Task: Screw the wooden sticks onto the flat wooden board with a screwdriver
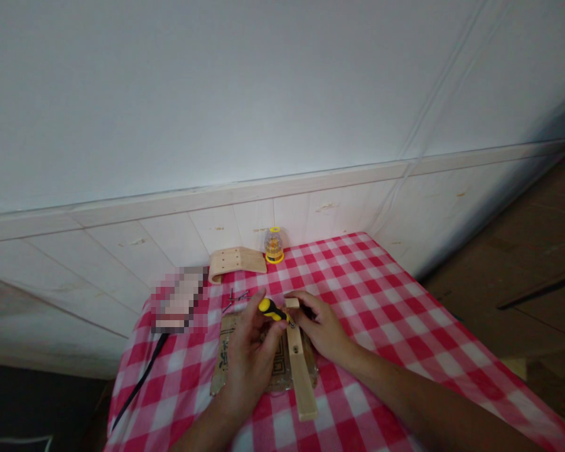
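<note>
My left hand is closed around a screwdriver with a yellow and black handle. The tool slants down to the right, its tip at the far part of a pale wooden bar. One dark round hole or fitting shows midway along that bar. My right hand grips the bar's far end from the right side, fingers curled round it. Under the bar lies a flat brown printed piece, perhaps cardboard, in what looks like clear plastic. Part of it is hidden by my left hand.
A bent wooden panel with several holes rests near the wall. Beside it stands a clear container with yellow ends. Small dark metal pieces lie beyond my left hand. At left is a blurred-out object with a black strap. A red-and-white checked cloth covers the table.
</note>
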`<action>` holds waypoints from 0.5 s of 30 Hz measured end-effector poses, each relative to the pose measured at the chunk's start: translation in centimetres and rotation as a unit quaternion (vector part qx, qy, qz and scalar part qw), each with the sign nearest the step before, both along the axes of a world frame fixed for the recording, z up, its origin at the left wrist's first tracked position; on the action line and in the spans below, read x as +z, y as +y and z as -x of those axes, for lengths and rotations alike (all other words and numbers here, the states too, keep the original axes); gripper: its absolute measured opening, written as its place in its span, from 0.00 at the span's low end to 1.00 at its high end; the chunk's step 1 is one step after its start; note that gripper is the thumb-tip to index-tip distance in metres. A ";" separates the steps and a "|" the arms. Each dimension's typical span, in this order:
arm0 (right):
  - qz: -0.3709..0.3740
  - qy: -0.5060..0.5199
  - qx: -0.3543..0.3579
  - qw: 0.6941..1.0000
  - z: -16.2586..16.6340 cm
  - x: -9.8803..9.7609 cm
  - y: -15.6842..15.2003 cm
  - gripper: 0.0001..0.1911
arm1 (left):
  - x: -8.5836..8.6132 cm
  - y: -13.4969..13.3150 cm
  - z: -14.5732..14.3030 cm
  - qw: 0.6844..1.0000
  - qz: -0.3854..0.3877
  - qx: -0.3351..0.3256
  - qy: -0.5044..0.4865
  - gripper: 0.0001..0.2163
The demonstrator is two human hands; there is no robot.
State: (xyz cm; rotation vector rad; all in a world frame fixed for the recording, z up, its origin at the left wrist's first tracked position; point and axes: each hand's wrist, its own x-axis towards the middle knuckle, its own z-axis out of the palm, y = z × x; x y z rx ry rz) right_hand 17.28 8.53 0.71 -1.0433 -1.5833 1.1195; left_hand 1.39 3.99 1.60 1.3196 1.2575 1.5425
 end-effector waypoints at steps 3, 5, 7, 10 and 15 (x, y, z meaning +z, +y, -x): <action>-0.001 0.000 -0.001 1.000 0.0 0.1 0.0 0.08 | -0.3 0.1 0.1 1.000 0.000 0.007 0.018 0.29; 0.001 0.000 0.000 1.000 0.0 0.1 0.0 0.08 | -0.3 0.1 0.0 0.999 -0.010 0.020 0.033 0.28; -0.001 -0.002 0.004 1.000 0.0 0.2 0.0 0.08 | -0.1 0.2 -0.1 0.998 -0.024 0.030 0.046 0.26; -0.007 -0.003 0.003 1.000 0.0 0.3 0.0 0.08 | 0.1 0.2 -0.1 0.996 -0.036 0.039 0.065 0.25; -0.010 0.001 0.001 1.000 0.0 0.2 -0.1 0.08 | -0.2 0.1 0.2 0.986 -0.070 0.058 0.139 0.24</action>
